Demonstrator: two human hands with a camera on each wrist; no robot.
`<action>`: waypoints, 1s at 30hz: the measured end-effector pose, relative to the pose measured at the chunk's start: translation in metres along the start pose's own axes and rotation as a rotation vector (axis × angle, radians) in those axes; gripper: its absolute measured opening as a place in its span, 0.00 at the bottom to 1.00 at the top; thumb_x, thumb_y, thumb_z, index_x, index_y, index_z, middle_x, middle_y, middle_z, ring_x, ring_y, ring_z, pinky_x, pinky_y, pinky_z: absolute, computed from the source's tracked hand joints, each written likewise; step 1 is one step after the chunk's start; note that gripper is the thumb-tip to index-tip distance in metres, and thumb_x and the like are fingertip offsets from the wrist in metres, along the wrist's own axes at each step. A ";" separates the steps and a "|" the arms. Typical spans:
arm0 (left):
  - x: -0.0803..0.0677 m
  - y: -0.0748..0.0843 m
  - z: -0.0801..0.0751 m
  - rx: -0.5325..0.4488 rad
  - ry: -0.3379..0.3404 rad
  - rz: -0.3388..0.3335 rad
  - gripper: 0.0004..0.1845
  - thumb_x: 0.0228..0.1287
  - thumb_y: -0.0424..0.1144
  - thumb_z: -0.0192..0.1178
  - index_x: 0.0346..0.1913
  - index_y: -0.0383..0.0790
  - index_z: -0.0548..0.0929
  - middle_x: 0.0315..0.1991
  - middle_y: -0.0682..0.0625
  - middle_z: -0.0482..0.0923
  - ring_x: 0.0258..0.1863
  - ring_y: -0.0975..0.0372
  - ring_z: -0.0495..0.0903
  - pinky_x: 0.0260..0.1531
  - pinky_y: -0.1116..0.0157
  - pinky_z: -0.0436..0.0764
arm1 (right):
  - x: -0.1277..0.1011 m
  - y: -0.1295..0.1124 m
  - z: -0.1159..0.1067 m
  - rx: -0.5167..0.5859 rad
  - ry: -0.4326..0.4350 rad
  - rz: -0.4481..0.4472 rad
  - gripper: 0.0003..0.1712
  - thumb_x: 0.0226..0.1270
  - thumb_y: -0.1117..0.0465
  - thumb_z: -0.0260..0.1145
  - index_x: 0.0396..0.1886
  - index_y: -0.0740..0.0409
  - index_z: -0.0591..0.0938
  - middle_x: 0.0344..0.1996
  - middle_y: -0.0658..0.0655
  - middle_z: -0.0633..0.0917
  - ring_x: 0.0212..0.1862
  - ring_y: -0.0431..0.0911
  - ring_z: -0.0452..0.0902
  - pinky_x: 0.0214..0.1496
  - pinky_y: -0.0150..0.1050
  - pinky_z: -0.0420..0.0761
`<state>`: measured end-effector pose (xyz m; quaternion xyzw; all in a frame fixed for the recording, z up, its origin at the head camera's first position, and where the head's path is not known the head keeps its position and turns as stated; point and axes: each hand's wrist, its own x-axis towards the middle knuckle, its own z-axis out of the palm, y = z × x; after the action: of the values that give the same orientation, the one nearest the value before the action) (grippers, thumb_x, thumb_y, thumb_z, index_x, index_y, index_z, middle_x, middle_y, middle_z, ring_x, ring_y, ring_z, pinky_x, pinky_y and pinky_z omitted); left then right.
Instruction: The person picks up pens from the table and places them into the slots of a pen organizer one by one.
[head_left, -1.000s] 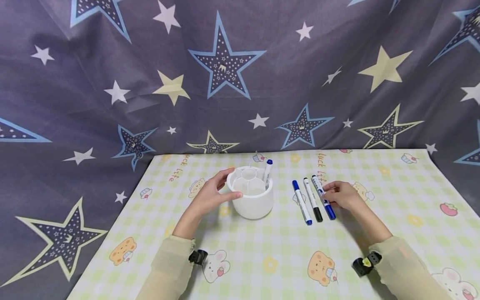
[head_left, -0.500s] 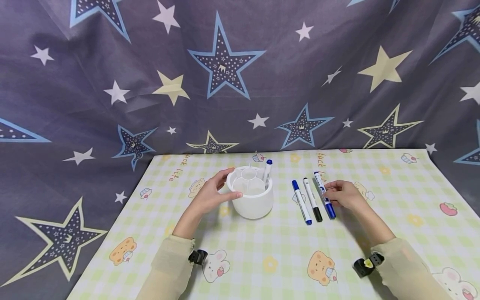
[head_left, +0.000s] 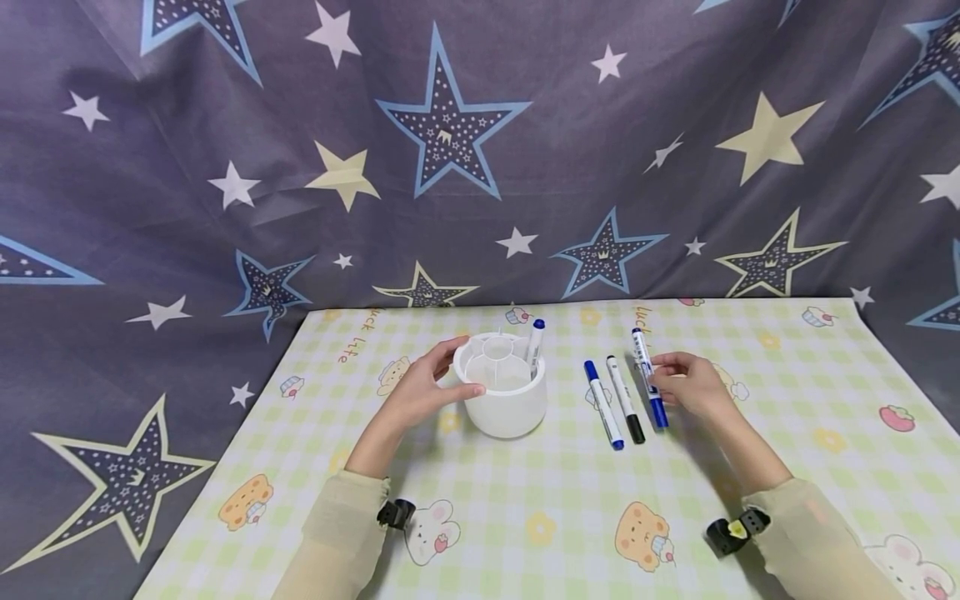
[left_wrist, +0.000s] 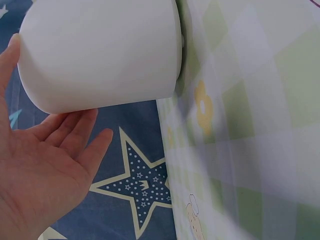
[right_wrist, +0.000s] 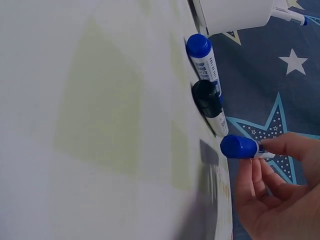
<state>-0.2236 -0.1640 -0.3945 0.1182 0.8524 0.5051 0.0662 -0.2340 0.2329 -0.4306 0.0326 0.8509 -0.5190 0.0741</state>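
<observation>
A white round pen holder point(head_left: 506, 392) with inner compartments stands mid-table, and one blue-capped marker point(head_left: 535, 340) stands upright in it. My left hand point(head_left: 429, 385) cups its left side, thumb on the near rim; the left wrist view shows the fingers fairly straight against the holder point(left_wrist: 105, 55). My right hand point(head_left: 684, 385) pinches a blue marker point(head_left: 648, 379) by its middle, tilted with its far end raised off the table. In the right wrist view the marker's blue cap point(right_wrist: 239, 147) sticks out from the fingertips. A blue marker point(head_left: 603, 404) and a black marker point(head_left: 625, 398) lie side by side just left of it.
The table carries a green-and-yellow checked cloth point(head_left: 540, 500) with cartoon animals. A dark star-printed curtain point(head_left: 450, 150) hangs behind and drapes off the left side. Black wrist-worn cameras point(head_left: 395, 512) sit at both cuffs.
My right hand has closed on the rightmost blue marker and lifted it, shifting it slightly back and tilting its far end up. The left hand and holder have not moved.
</observation>
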 end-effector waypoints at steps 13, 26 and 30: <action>-0.001 0.000 0.000 0.005 -0.004 0.003 0.45 0.57 0.44 0.74 0.75 0.42 0.64 0.75 0.46 0.64 0.76 0.50 0.62 0.78 0.52 0.61 | -0.007 -0.011 0.001 0.061 0.060 -0.045 0.27 0.66 0.64 0.64 0.62 0.72 0.73 0.37 0.47 0.79 0.32 0.28 0.75 0.37 0.25 0.86; -0.001 0.002 0.000 0.011 -0.006 0.005 0.45 0.57 0.44 0.74 0.75 0.42 0.63 0.75 0.44 0.64 0.76 0.50 0.62 0.78 0.52 0.61 | -0.012 -0.026 0.006 0.188 0.077 -0.110 0.26 0.67 0.67 0.62 0.62 0.74 0.71 0.34 0.40 0.77 0.33 0.27 0.77 0.38 0.25 0.87; -0.001 0.002 -0.001 0.008 -0.005 -0.007 0.44 0.57 0.44 0.74 0.75 0.44 0.64 0.75 0.45 0.64 0.76 0.50 0.62 0.78 0.53 0.61 | -0.015 -0.031 0.009 0.216 0.083 -0.123 0.25 0.65 0.68 0.61 0.61 0.74 0.71 0.33 0.39 0.77 0.33 0.28 0.77 0.37 0.25 0.87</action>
<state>-0.2229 -0.1637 -0.3922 0.1168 0.8547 0.5010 0.0694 -0.2230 0.2109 -0.4046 0.0099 0.7927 -0.6096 0.0030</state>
